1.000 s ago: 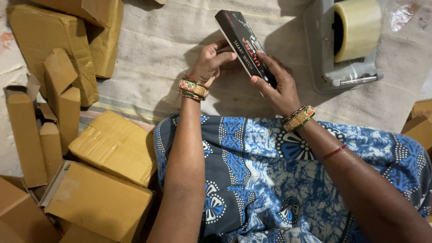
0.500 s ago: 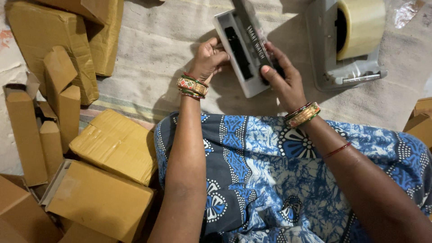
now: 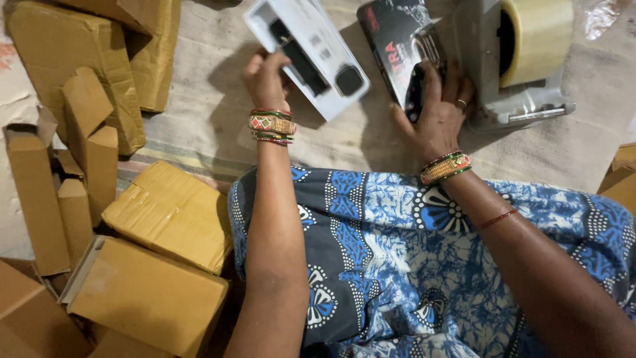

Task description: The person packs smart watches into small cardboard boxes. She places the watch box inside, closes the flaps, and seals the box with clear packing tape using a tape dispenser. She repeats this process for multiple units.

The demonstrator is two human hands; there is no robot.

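My left hand (image 3: 266, 78) grips the lower edge of a long white tray (image 3: 306, 53) that holds a black watch-like device in its moulded insert. My right hand (image 3: 434, 113) rests on a black box lid (image 3: 392, 41) with red print, which lies flat on the beige cloth beside the tape dispenser. Both wrists wear coloured bangles. The tray and the black lid are apart, the tray to the left and the lid to the right. A blue patterned garment (image 3: 397, 265) covers my lap below.
A grey tape dispenser (image 3: 523, 66) with a roll of clear tape stands at the top right. Several brown cardboard boxes (image 3: 172, 212) are stacked at the left, some sealed, some open and upright. A beige cloth (image 3: 199, 106) covers the floor.
The black lid has come off the white tray. My left hand carried the tray to the left, and my right hand moved the lid right and laid it down by the dispenser.
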